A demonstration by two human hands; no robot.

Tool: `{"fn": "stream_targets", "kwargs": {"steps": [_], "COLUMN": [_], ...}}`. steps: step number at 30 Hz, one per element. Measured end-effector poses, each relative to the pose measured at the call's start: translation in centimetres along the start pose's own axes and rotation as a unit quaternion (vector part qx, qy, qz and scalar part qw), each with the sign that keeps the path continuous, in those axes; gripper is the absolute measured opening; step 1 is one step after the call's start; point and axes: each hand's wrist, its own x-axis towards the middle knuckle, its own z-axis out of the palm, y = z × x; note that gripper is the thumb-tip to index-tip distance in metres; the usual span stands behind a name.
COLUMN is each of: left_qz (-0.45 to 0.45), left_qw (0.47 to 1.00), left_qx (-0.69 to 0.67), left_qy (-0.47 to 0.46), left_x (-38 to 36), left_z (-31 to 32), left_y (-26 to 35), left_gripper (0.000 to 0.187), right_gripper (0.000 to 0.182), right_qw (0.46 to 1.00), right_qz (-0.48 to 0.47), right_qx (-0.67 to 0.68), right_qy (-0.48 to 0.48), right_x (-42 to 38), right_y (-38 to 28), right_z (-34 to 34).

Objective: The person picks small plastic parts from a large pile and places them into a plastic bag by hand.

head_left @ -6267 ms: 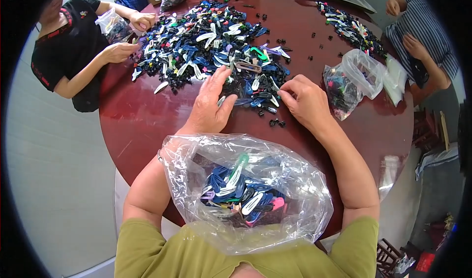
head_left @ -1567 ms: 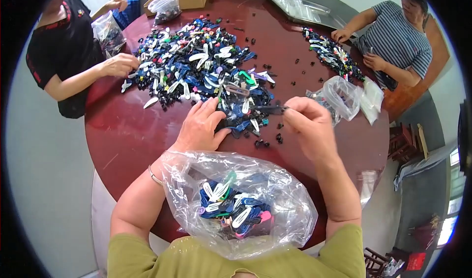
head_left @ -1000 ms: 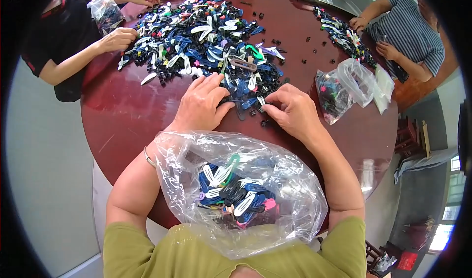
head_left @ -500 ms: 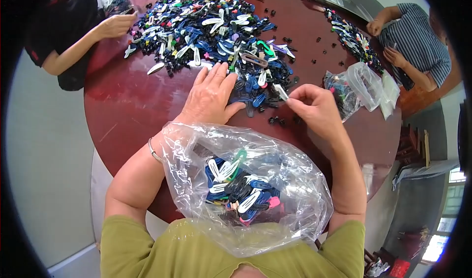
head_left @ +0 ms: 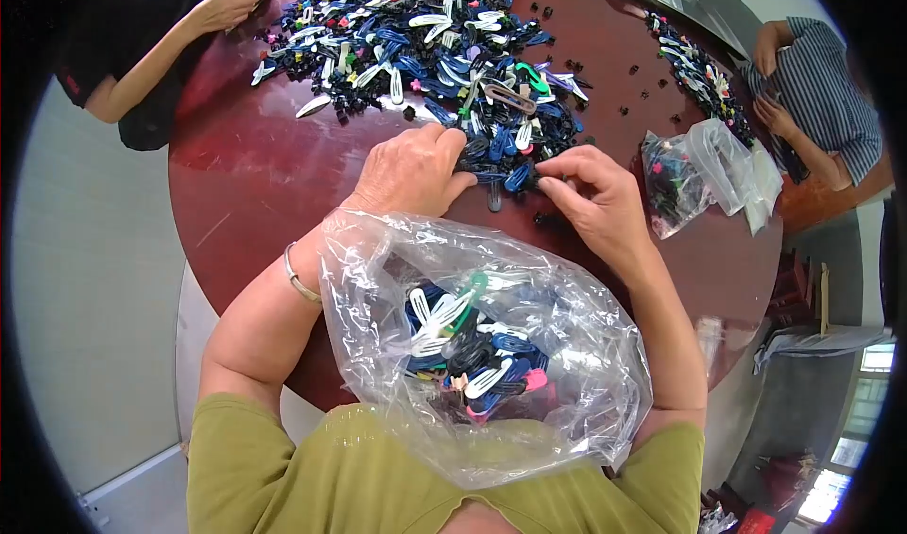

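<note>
A large heap of snap hair clips (head_left: 444,52) in white, navy and black, mixed with small black claw clips, covers the far part of the table. My left hand (head_left: 411,168) rests at the heap's near edge, its fingers curled under; anything inside them is hidden. Facing it, my right hand (head_left: 597,194) pinches thumb and forefinger at some dark pieces beside a blue snap clip (head_left: 517,177). What lies between those fingertips is too small to make out. In front of my chest sits an open clear plastic bag (head_left: 595,345) holding white, navy, black and pink clips (head_left: 477,355).
The round dark-red table (head_left: 246,194) carries a second bag of clips (head_left: 675,180) at the right, near a smaller clip pile (head_left: 699,76). One person's hand (head_left: 227,7) works at the left. A person in a striped shirt (head_left: 822,90) sits at the right.
The white clip in my right fingers is out of sight, and that hand has come left against the heap. My left fingers, earlier stretched over the clips, have curled in.
</note>
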Motion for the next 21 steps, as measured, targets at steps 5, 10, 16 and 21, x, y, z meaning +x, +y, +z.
{"fn": "stream_targets", "kwargs": {"steps": [5, 10, 16, 21], "left_qz": [0.026, 0.033, 0.064, 0.083], "left_qw": [0.999, 0.999, 0.996, 0.991], "left_qx": [-0.003, -0.015, 0.001, -0.001], "left_qy": [0.024, 0.032, 0.067, 0.103], "left_x": [-0.1, -0.2, -0.1, 0.0], "left_z": [0.6, 0.6, 1.5, 1.8], "left_y": [-0.4, -0.1, -0.6, -0.3], "left_gripper": [0.032, 0.03, 0.029, 0.026], "right_gripper": [0.023, 0.019, 0.02, 0.013], "right_qw": [0.996, 0.979, 0.987, 0.988], "right_qz": [-0.059, -0.118, -0.077, -0.088], "right_qx": [-0.072, -0.167, -0.138, -0.12], "right_qy": [-0.004, -0.022, -0.032, -0.03], "right_x": [0.4, 0.5, 0.5, 0.6], "right_y": [0.8, 1.6, 1.5, 1.7], "right_z": [1.2, 2.2, 1.9, 1.3]}}
